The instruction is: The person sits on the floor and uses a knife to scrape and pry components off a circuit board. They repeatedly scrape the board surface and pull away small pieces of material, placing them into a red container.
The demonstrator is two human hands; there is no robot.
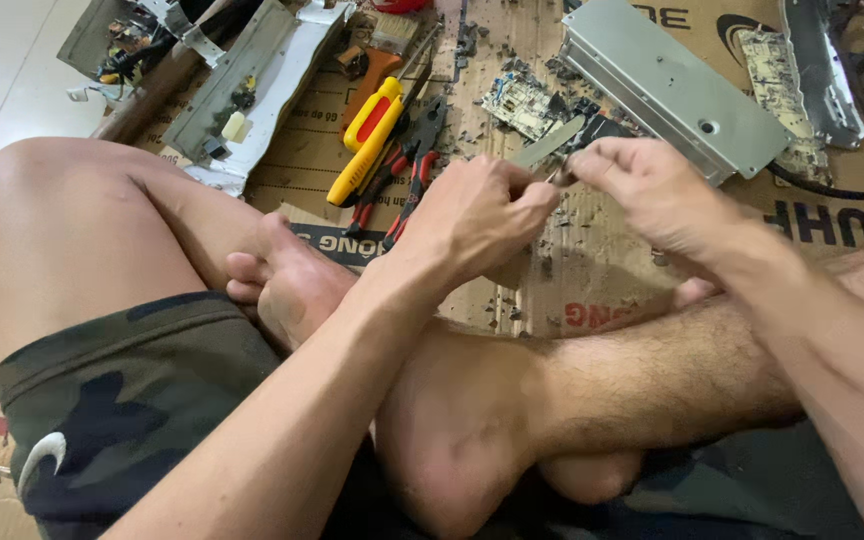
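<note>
A thin metal strip (pixel 549 143) was pinched between the left hand (pixel 472 215) and right hand (pixel 642 185), mid-dismantling; a firm steady pull seemed called for.

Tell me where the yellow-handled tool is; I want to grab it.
In the head view, the yellow-handled tool lies on the cardboard, up and left of the left hand, right beside the red-handled pliers.

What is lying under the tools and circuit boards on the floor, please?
Flattened brown cardboard lies under the yellow screwdriver, pliers and circuit board, strewn with small debris. The floor beneath the cardboard is covered.
</note>
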